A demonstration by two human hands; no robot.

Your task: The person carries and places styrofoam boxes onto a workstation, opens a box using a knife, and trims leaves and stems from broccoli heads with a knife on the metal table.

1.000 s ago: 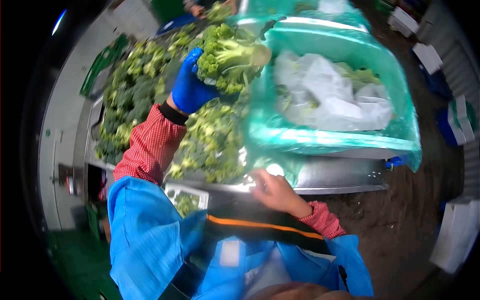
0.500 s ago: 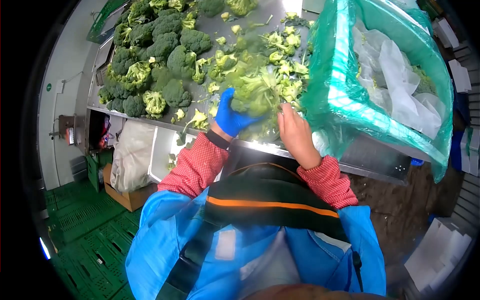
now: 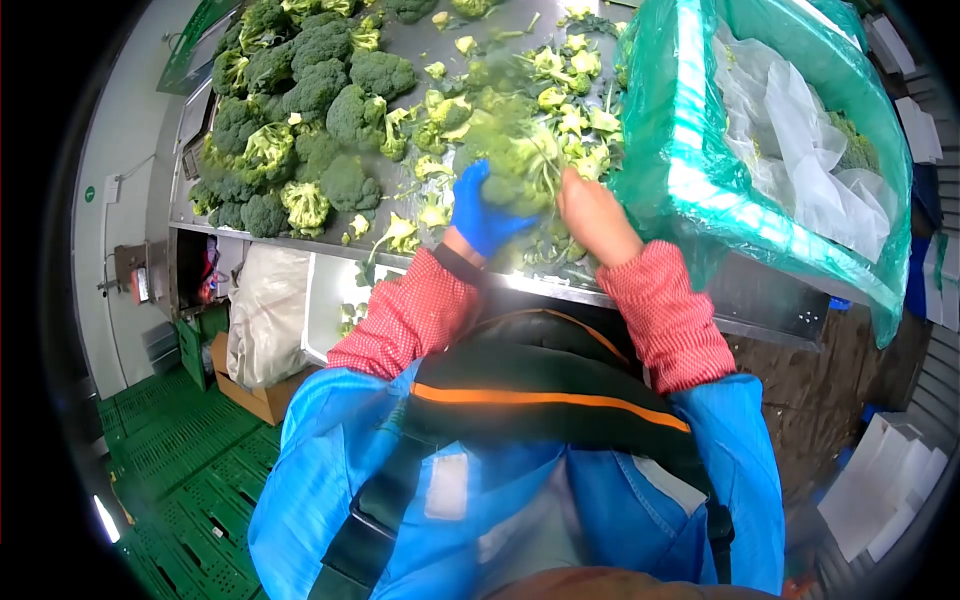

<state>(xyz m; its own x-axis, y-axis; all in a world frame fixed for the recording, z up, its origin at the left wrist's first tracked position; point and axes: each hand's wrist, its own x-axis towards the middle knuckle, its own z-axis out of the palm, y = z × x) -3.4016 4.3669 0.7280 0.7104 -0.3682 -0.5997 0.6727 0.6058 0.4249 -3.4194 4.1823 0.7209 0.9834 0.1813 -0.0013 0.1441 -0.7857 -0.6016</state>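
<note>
My left hand (image 3: 487, 212), in a blue glove, is wrapped round the lower left side of a broccoli head (image 3: 510, 165) above the metal table (image 3: 415, 50). Part of the broccoli is blurred. Beside its stem side, my bare right hand (image 3: 597, 217) is closed; whatever lies between its fingers is too small to make out. Cut stem pieces and leaves (image 3: 575, 70) are scattered behind and around the hands. A pile of broccoli heads (image 3: 320, 90) lies on the left part of the table.
At the right stands a box lined with green plastic (image 3: 690, 130), with white sheeting (image 3: 800, 120) and broccoli inside. Below the table's front edge are a white tray (image 3: 322, 300), a cardboard box (image 3: 268, 400) and a pale sack (image 3: 268, 315). Green crates (image 3: 190, 500) lie lower left.
The view has swung down and left from the box. My left hand has brought the broccoli from high over the table to near its front edge, and my right hand has come up beside the stem.
</note>
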